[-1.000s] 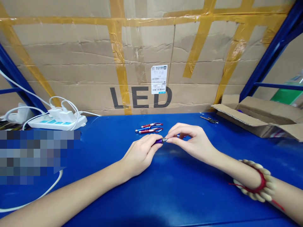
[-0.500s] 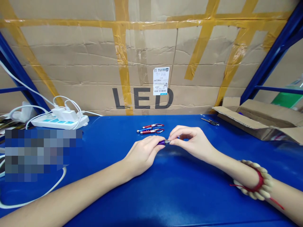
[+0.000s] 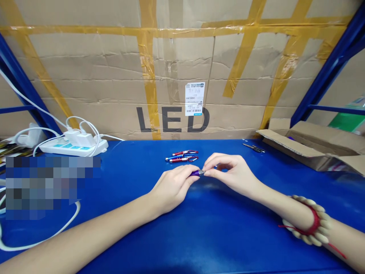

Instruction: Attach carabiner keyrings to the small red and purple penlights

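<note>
Two hands meet mid-desk on one small purple penlight: left hand pinches its barrel, right hand nips the silver end, both grips narrow and closed on it. Likely light, stiff, slick metal, best held by the barrel. Long axis runs left-right, silver end pointing right, spare penlights just behind.

on the desk, three small torches lie just behind the left hand and right hand. a power strip sits far left, an open carton far right, a cardboard wall behind.
</note>
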### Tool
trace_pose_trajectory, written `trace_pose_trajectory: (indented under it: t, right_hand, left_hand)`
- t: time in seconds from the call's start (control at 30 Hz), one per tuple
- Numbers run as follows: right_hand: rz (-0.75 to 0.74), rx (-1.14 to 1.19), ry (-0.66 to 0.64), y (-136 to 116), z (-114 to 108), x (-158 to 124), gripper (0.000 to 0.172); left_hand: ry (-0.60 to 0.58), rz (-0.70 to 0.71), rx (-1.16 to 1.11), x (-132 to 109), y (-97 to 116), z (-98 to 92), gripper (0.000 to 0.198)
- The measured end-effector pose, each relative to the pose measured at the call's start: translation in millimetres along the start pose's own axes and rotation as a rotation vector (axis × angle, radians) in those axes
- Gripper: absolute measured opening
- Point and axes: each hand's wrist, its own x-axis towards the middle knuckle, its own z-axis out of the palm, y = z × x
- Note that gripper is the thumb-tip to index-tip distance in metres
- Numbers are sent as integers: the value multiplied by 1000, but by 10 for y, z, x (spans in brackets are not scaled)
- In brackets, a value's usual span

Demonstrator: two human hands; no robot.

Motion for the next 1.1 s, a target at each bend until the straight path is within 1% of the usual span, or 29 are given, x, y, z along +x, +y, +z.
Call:
trace_pose_trajectory:
  t: [0.17,0.23,0.33,0.37,0.43,0.53,0.67,0.77,0.83,0.9,0.93,1.07,1.1]
  right_hand:
    - [61,27,-82,30,-32,26,17]
    - [129,65,-142,61,-44,37,18]
    - [274,129,-224,126,-42,39,22]
    - [303,143,-241,145,-39,35,23]
    - [304,141,-267,168,-32,25,22]
    - [209,91,-307,158,-36,10,21]
    - [-40,-91,-373,111,-65,-17,23]
    - [-219,-283,-365,73,-66,-60,27]
    - [-260,-363,-334,41,-43,-91,30]
    - [-222,-344,-323,8,-5,-114,33]
    - [-173,-294,-328,-7,16,-120,34]
    - [116,-45,-357,-29,84,-115,36]
    - [166,-5,-354,-26,92,-111,36]
  left_hand:
    - [-34,14,-43,-6,-17,4,26]
    - [-57,45,-47,-8,-22,8,26]
    - [-91,80,-23,-12,-23,11,26]
    - [-99,86,-11,-13,-23,11,26]
    - [-119,91,7,-16,-23,10,26]
    - [-148,98,8,-19,-25,8,25]
    - [-174,86,-12,-20,-25,9,26]
    - [-170,77,-12,-23,-29,18,26]
    - [-159,82,16,-28,-34,27,26]
    - [-144,98,61,-33,-42,35,26]
    - [-131,107,81,-35,-46,39,27]
    - [-52,132,110,-34,-56,42,28]
    - [-38,129,100,-31,-54,41,28]
